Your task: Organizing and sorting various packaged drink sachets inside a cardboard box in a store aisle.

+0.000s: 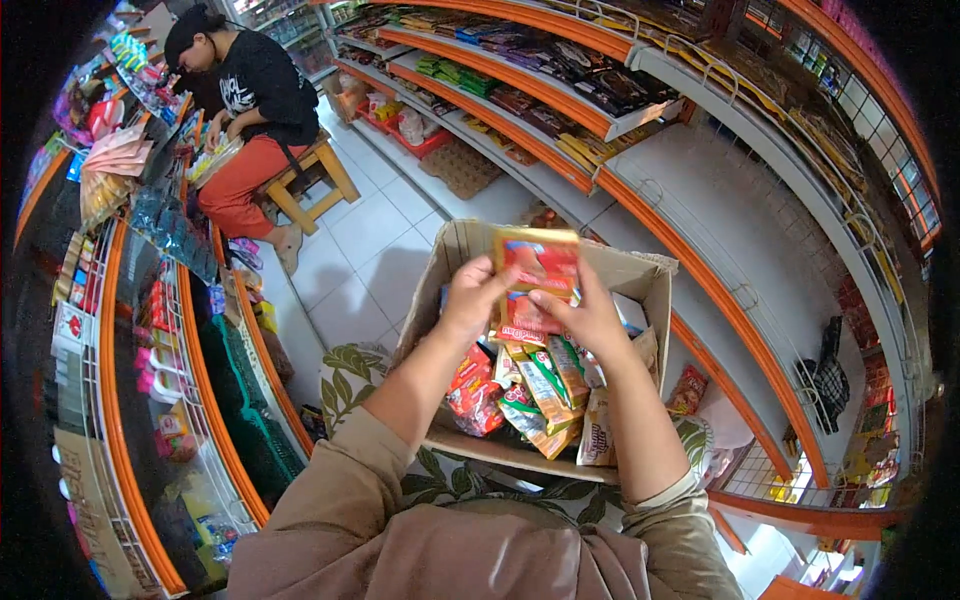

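Observation:
Above an open cardboard box (640,272), my left hand (472,297) and my right hand (590,315) hold red-and-gold packets (540,262) between them. The upper packet is smeared by motion; a lower red part (525,314) shows between my thumbs. Whether they are separate packets or one joined strip, I cannot tell. Both thumbs press on the front, and most of my other fingers are hidden behind. Below, inside the box, lie gold, green and white sachets (545,390), red packets (470,390) and a cream packet (596,430).
Orange-edged shelves (720,245) with packets on their upper levels curve along the right. More stocked shelves (195,370) run down the left. A person (255,90) sits on a wooden stool (315,185) at the far left. White floor tiles (375,235) lie between the shelves.

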Available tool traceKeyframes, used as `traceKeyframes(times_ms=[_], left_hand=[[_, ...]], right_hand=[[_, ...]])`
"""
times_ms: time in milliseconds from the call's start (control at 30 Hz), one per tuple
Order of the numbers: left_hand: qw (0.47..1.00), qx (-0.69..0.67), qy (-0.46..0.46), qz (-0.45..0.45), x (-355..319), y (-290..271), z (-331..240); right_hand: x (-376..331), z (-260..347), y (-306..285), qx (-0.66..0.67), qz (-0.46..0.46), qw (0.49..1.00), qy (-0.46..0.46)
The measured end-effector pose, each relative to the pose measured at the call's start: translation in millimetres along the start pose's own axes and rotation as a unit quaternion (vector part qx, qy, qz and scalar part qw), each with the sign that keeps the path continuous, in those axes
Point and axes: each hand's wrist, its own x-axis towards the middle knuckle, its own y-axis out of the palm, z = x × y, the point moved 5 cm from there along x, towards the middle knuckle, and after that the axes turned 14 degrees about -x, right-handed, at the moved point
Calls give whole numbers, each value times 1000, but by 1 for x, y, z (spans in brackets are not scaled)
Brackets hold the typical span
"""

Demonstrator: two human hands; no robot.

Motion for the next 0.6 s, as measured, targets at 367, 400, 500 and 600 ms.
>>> traceKeyframes(times_ms=[367, 400, 500, 600], left_hand=[[998, -27, 48, -14, -4, 2, -2], [999, -40, 6, 11, -4, 2, 1], [990, 53, -124, -27, -6, 3, 16], [973, 98, -208, 4, -4, 6, 14]], right_hand=[[-1, -30, -49, 346, -239, 899, 121], [-1, -29, -54, 370, -255, 884, 127], [-5, -32, -60, 434, -254, 855, 129], [-7, -27, -61, 431, -271, 854, 104]])
